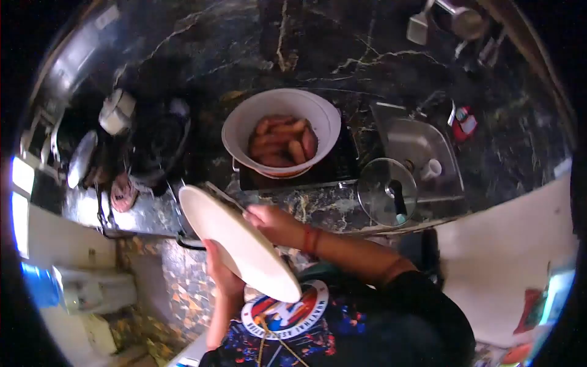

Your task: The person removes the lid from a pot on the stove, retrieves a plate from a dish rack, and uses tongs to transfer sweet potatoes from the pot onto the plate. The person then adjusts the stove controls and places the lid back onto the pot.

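A large pale oval plate (241, 244) is tilted in front of my body. My left hand (223, 272) grips its lower left edge. Just beyond the plate's upper right side, my right hand (268, 221) is closed on a thin metal utensil (223, 194), whose far end reaches over the plate's top edge. Beyond both hands stands a white pot (231, 131) on a black stove (330, 174), with several browned pieces of food (281, 140) inside. A glass lid (373, 192) with a black handle lies right of the stove, overlapping the sink's near left corner.
A metal sink (422, 147) holding a white cup (431, 169) is at the right. Dark pans (159, 144), a small pot (116, 113) and a pink item (123, 194) crowd the left counter. A red packet (465, 124) lies beyond the sink. Utensils (418, 28) hang at the upper right.
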Tool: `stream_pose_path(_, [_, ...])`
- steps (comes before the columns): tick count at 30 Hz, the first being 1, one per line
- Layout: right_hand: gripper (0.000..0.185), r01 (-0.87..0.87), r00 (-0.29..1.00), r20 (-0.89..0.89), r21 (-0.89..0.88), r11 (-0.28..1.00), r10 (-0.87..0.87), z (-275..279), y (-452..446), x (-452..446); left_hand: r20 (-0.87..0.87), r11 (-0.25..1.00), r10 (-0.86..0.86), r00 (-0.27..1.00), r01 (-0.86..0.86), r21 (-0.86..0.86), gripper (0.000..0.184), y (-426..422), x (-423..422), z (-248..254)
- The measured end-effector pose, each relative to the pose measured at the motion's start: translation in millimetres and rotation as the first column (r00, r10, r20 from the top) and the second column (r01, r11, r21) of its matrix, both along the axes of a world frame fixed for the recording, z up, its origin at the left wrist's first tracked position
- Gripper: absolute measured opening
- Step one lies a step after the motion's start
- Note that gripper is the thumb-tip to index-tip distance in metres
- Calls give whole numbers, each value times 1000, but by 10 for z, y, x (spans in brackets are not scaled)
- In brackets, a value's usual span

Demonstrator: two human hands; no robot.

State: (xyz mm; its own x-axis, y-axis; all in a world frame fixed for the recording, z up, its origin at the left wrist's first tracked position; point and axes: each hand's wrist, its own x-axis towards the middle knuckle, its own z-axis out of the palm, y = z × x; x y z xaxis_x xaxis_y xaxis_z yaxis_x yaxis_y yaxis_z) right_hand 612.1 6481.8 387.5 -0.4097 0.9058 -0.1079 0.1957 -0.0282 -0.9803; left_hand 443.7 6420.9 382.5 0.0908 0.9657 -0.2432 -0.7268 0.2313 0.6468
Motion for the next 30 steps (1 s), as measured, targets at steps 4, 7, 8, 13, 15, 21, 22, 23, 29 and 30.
stream_pose_path(4, [26, -34, 991, -123, 188, 982, 58, -133, 242, -59, -160, 965, 262, 952, -261, 31, 54, -239, 24, 16])
stream_pose_path(7, [27, -140, 989, 9, 390, 910, 149, -157, 278, -89, -155, 898, 441, 884, -434, 78, 51, -167, 134, 202])
stream_pose_path(8, [28, -184, 979, 3, 423, 887, 202, -230, 283, -151, -140, 909, 416, 898, -409, 81, 50, -134, 129, 203])
stream_pose_path(13, [32, -283, 939, -51, 442, 851, 339, -189, 325, -91, -498, 890, 456, 737, -375, 260, 54, -126, 205, 67])
stream_pose_path(15, [28, -274, 933, -130, 347, 897, 336, -313, 388, -102, -395, 900, 436, 809, -389, 196, 54, -83, 279, 99])
stream_pose_path(21, [22, -266, 933, -309, -255, 930, 182, -316, 554, 65, -324, 960, 271, 906, -230, 162, 54, -94, 302, 109])
stream_pose_path(22, [21, -256, 933, -299, -151, 955, 202, -344, 537, 10, -256, 956, 290, 922, -267, 122, 54, -90, 316, 108])
stream_pose_path(23, [22, -244, 932, -285, -43, 969, 222, -405, 488, -76, -184, 950, 311, 933, -301, 81, 53, -85, 327, 107])
stream_pose_path(29, [74, -325, 918, -74, 427, 844, 390, -399, 291, -32, -214, 940, 341, 915, -333, 74, 53, 5, 120, 124])
stream_pose_path(30, [75, -307, 947, 68, 484, 819, 314, -281, 311, 13, -286, 945, 328, 900, -313, 100, 54, -2, 82, 81])
